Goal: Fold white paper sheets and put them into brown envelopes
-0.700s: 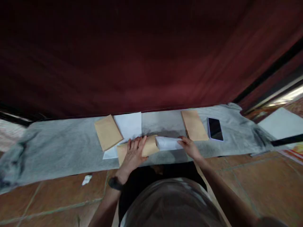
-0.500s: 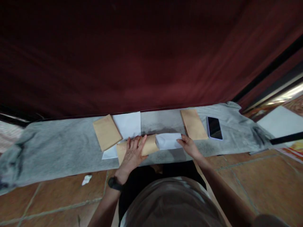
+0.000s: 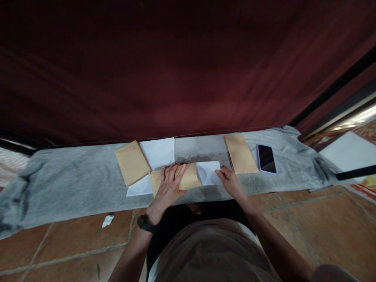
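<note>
A brown envelope (image 3: 189,177) lies across the middle of the grey cloth, with a folded white paper (image 3: 209,173) partly inside its right end. My left hand (image 3: 170,183) presses on the envelope with its fingers spread, the thumb apart from the others. The outer right edge of the paper is pinched between the thumb and fingers of my right hand (image 3: 228,180). How far the paper reaches inside the envelope is hidden.
At left, a stack of brown envelopes (image 3: 132,162) overlaps white sheets (image 3: 158,152). To the right lie more brown envelopes (image 3: 241,154) and a phone (image 3: 266,158). The grey cloth (image 3: 73,184) meets a dark red curtain (image 3: 182,78).
My right hand has moved left with the paper, and less of the paper shows outside the envelope. The envelope and my left hand have shifted slightly right.
</note>
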Demonstrator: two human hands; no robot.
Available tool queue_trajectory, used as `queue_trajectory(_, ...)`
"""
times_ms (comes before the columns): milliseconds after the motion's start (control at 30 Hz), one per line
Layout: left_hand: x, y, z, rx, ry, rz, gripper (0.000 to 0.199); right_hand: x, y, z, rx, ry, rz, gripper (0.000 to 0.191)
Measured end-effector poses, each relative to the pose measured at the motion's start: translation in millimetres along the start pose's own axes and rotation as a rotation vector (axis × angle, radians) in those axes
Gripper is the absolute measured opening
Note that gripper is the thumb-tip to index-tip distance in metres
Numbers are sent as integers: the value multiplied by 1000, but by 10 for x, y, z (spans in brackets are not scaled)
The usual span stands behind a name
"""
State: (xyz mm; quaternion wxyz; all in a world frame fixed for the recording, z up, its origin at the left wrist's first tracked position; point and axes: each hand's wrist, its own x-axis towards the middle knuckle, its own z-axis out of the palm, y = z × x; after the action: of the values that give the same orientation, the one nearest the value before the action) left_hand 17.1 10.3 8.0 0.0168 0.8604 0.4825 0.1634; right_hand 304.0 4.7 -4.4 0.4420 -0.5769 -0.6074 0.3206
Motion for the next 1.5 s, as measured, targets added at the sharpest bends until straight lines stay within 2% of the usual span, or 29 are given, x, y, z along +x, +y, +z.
queue_trajectory(133,-16,19,23,8,17,12,108,-53,-72,152,10,22,-7,21)
queue_trajectory(367,-13,92,-19,20,64,72,102,-149,-327,375,-65,17,-71,23)
queue_trajectory(500,4,149,-27,5,96,88,98,-187,-419,434,-182,66,-116,24)
queue_trajectory(667,25,175,-47,9,93,87,95,-190,-421,429,-371,162,-87,21)
queue_trajectory(767,41,182,-42,8,87,89,95,-166,-378,431,-261,161,-70,20)
queue_trajectory(900,73,205,-29,-8,68,106,96,-141,-327,453,-62,47,29,22)
queue_trajectory(1300,111,249,-20,-54,14,80,96,-135,-214,480,68,119,134,23)
queue_trajectory(1400,49,283,-16,-161,94,-17,86,-116,-142,468,98,171,153,23)
queue_trajectory(1433,3,310,-4,-236,158,-104,81,-110,-119,458,110,195,162,23)
queue_trajectory(1500,-119,404,41,-465,325,-366,66,-101,-82,436,139,236,181,24)
